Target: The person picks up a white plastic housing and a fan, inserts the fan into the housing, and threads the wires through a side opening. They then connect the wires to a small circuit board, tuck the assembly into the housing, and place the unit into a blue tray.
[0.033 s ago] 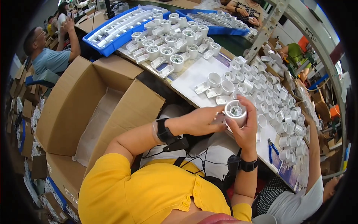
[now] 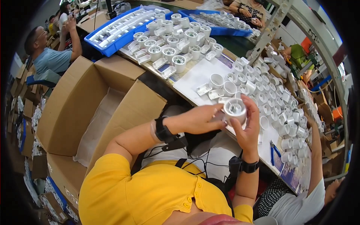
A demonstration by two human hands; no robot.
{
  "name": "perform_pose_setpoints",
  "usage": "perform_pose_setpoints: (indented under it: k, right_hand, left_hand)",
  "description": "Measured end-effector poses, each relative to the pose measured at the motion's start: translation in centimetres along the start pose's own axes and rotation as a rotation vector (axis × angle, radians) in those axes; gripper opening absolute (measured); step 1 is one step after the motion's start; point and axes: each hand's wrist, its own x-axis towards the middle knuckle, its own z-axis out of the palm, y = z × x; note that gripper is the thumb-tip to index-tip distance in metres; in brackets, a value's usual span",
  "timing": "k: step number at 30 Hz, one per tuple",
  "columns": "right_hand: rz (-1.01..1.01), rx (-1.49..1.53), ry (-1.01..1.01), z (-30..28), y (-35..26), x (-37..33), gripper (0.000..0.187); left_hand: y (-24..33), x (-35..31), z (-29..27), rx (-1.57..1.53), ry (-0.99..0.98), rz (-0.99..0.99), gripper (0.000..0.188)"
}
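Note:
A white round lamp housing (image 2: 235, 108), with a small round insert showing in its top, is held up over the table's near edge. My right hand (image 2: 247, 126) wraps its far and right sides, the thumb across the near side. On the other side, my left hand (image 2: 200, 119) has its fingertips closed against the housing's left edge; whether they also pinch a small part there is hidden by blur. Just beyond, white cup-shaped housings (image 2: 216, 80) and small white boxes (image 2: 204, 89) rest on the table (image 2: 191, 80).
Farther left are finished-looking rows of white housings (image 2: 168, 51) with boxes beside them. Blue trays (image 2: 108, 48) stand behind. A large open carton (image 2: 71, 112) is at my left. Blue-handled pliers (image 2: 275, 149) lie at right, near a co-worker's arm (image 2: 316, 150).
The housing has shifted slightly left and tilted in my fingers, now blurred by motion. My left fingertips have come up closer against its side. The things on the table look unchanged.

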Motion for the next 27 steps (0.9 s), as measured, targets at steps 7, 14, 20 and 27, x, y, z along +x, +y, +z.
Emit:
perform_pose_setpoints:
  k: [7,14,20,27]
  right_hand:
    - [0.062,0.086,0.045,-0.2,1.7,-0.5,0.036]
    - [0.28,-0.057,0.039,-1.7,4.2,-4.6,0.019]
    - [0.385,-0.068,0.075,-2.6,4.9,-6.3,0.014]
    - [0.466,-0.098,0.024,-1.6,5.1,-6.0,0.01]
  left_hand:
    - [-4.5,-1.7,-15.4,-0.305,0.498,-0.158,0.04]
    - [-8.3,-6.6,-30.8,-0.301,0.846,-0.317,0.028]
    - [-13.5,-6.2,-36.0,-0.144,0.992,-0.542,0.031]
    - [-20.5,-2.8,-37.1,0.358,0.752,-0.577,0.047]
